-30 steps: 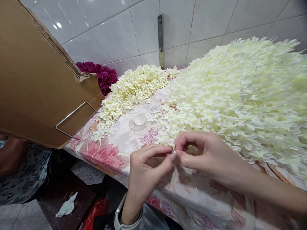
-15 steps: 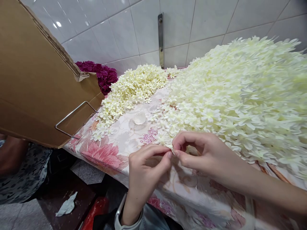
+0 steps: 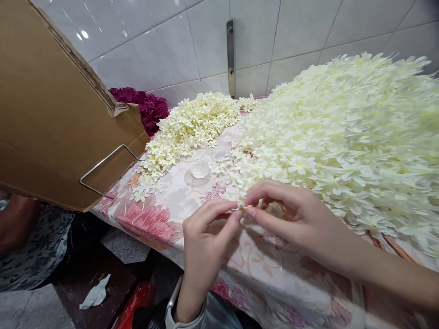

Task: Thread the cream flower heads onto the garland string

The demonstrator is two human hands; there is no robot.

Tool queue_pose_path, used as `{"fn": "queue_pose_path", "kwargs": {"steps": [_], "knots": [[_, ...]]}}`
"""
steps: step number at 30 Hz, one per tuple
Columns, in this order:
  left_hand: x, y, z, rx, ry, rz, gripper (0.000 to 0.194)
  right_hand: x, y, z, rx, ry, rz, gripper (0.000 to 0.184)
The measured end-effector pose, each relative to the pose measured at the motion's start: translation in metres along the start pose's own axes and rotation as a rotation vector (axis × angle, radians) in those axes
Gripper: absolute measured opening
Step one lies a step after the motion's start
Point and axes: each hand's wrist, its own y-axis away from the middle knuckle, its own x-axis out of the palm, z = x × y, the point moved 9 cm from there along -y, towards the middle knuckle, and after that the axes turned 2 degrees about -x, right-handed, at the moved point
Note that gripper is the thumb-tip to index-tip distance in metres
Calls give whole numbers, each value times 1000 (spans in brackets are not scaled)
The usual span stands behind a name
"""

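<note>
Between the fingertips of both hands is a small white artificial flower (image 3: pixel 242 206), partly covered by the fingers. My left hand (image 3: pixel 210 237) pinches it from the left with thumb and forefinger. From the right, my right hand (image 3: pixel 291 208) pinches its other side. Just beyond the hands, a large heap of pale yellow-white flowers (image 3: pixel 329 137) spreads over the right of the table. Farther back on the left lies a smaller heap of similar, more compact flowers (image 3: pixel 192 123). A translucent whitish lump (image 3: pixel 200 169) rests on the tablecloth between the heaps.
A flower-patterned tablecloth (image 3: pixel 151 224) covers the table. A large cardboard sheet (image 3: pixel 61 114) and a bent metal wire (image 3: pixel 103 164) stand at the left. Purple flowers (image 3: pixel 151 107) lie behind. Another person's arm (image 3: pixel 20 219) shows at lower left. A tiled wall (image 3: pixel 171 50) closes the back.
Both hands have shifted slightly, and their fingertips have risen a little. The small flower between them now shows more clearly.
</note>
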Motion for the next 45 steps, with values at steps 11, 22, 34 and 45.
{"fn": "queue_pose_path", "kwargs": {"steps": [11,22,34,45], "knots": [[-8,4,-5,36,-111,-127,8,-8,-2,-2,19,79,-55,15],[1,1,-5,27,-80,14,8,7,1,-19,182,-199,80,16],[2,-2,-5,9,13,92,7,13,4,-23,272,-310,147,16],[-5,-3,10,-151,-1,-26,10,-10,-4,-1,45,188,-84,15]]}}
